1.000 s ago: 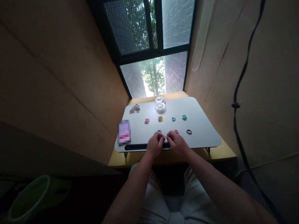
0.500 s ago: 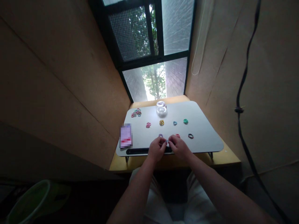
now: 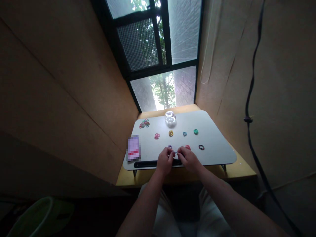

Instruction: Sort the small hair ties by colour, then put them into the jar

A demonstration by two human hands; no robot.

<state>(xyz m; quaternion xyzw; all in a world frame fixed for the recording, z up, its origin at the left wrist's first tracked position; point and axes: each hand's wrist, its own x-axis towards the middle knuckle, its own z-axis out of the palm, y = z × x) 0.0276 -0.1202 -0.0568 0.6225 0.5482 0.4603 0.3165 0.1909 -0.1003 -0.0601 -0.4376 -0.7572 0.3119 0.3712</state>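
Observation:
My left hand (image 3: 164, 162) and my right hand (image 3: 190, 160) meet over the front edge of the white lap table (image 3: 212, 153). A small greyish hair tie (image 3: 175, 152) stretches between their pinched fingertips; its exact colour is hard to make out. Just beyond the fingers lie purple hair ties (image 3: 170, 146) and red hair ties (image 3: 188, 147), both partly hidden by my hands. A dark hair tie group (image 3: 201, 147) sits to the right. Farther back, in a row, are pink (image 3: 157, 136), yellow (image 3: 171, 133), blue (image 3: 184, 134) and green hair ties (image 3: 196, 131).
A mixed heap of hair ties (image 3: 144, 123) lies at the back left. The clear round container (image 3: 170, 121) stands at the back middle. A blurred purple packet or phone (image 3: 133, 148) rests on the left, near a black ledge strip (image 3: 145, 164). A dark cord (image 3: 249, 98) hangs at right.
The view has tilted up slightly, so the table sits lower. Both hands stay together with the hair tie between them, with only small finger movements. The hair tie groups keep their places.

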